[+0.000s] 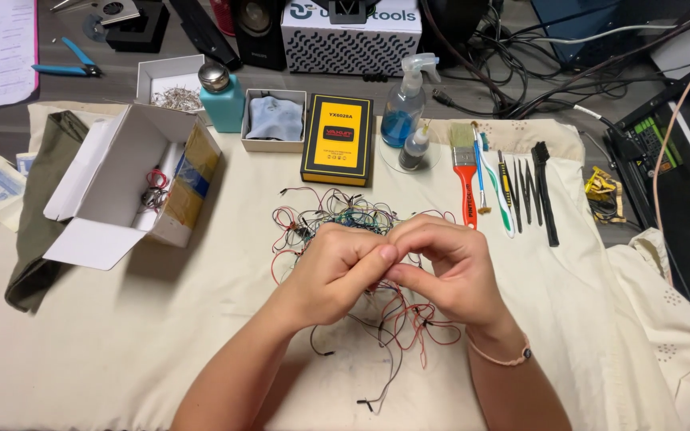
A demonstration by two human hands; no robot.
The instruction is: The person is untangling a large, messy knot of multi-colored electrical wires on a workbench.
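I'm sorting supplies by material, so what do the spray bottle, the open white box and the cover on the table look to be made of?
The spray bottle looks like clear glossy plastic: blue liquid shows through, and its trigger head is white. The open white box seems matte cardboard, with folded flaps and a brown taped side. The table cover appears to be cream woven cloth, since it wrinkles and drapes softly.

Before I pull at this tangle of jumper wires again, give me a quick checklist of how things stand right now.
1. Both hands on the wires: ok; left hand and right hand meet over the wire tangle.
2. Which strand is pinched: cannot tell, fingers hide it.
3. Loose ends on the cloth: ok, none over the edge.
4. Spray bottle upright, apart from the tangle: ok.
5. Red-handled brush close to the wires: not ok.
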